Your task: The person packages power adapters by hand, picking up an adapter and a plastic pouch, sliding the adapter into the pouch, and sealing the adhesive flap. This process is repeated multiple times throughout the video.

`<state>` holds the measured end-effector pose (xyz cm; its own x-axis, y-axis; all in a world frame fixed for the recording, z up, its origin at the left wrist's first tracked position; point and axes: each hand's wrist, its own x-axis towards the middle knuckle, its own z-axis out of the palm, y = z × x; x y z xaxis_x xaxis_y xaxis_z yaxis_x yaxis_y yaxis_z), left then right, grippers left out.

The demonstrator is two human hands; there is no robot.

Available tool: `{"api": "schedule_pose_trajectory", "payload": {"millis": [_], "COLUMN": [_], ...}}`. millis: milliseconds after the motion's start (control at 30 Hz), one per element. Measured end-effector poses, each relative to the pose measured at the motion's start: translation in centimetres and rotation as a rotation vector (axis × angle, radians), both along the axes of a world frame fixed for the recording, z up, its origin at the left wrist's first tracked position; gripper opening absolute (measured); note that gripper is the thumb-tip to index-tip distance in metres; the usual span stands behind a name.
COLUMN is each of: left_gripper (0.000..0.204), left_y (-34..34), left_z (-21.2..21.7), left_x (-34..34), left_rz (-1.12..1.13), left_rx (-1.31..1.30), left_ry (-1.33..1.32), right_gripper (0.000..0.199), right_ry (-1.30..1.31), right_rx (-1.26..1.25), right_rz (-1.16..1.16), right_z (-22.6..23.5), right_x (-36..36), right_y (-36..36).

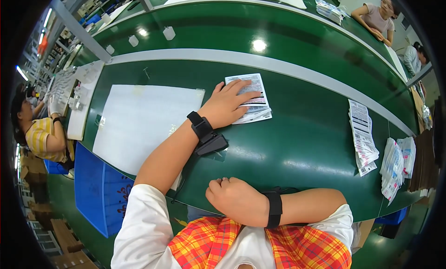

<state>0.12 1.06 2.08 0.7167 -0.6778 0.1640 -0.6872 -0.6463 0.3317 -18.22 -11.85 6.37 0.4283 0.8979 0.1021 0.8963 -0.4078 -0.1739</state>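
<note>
The left hand (225,104) reaches over a small stack of printed sheets (262,101), its fingers spread apart and laid flat across the upper paper rather than closed around it. The stack lies directly beneath these fingers on the green tabletop (297,143), showing past their tips on the right, beyond them at its far edge, and below the lowest finger at its near edge.

The sheets are white and rectangular, covered in dense small dark print, with a dark bar and a touch of pink across the top one. At the near end the lower sheets slip out of line, so several edges show in uneven layers.

The right hand (237,201) rests nearer the body, below the left fingers and well apart from the stack. Its fingers are curled into a loose fist; whether they enclose anything cannot be told, since the palm is hidden.

Left of the spread fingers lies a large white sheet (144,125). Far to their right is a fanned pile of similar printed papers (361,129), and just beyond that, plastic-wrapped packets (392,169).
</note>
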Motion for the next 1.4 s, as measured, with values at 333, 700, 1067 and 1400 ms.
{"api": "schedule_pose_trajectory", "payload": {"millis": [333, 700, 1067, 1400], "left_gripper": [0.046, 0.047, 0.045, 0.042], "left_y": [-0.4, -0.5, -2.4, -1.5], "left_z": [-0.3, -1.7, -1.4, -1.2], "left_x": [0.0, 0.2, 0.6, 0.0], "left_rz": [0.011, 0.009, 0.047, -0.028], "left_rx": [-0.082, -0.122, -0.107, -0.096], "left_ry": [0.009, -0.039, 0.001, -0.102], "right_gripper": [0.020, 0.024, 0.049, 0.068], "right_ry": [0.002, 0.379, 0.625, 0.257], "right_rx": [-0.039, -0.063, 0.072, 0.209], "right_rz": [0.025, 0.104, -0.428, -0.801], "right_z": [-0.1, 3.2, 7.8, -2.8], "right_x": [0.3, 3.7, 35.5, 48.8], "right_y": [-0.1, 0.0, 7.8, 18.0]}}
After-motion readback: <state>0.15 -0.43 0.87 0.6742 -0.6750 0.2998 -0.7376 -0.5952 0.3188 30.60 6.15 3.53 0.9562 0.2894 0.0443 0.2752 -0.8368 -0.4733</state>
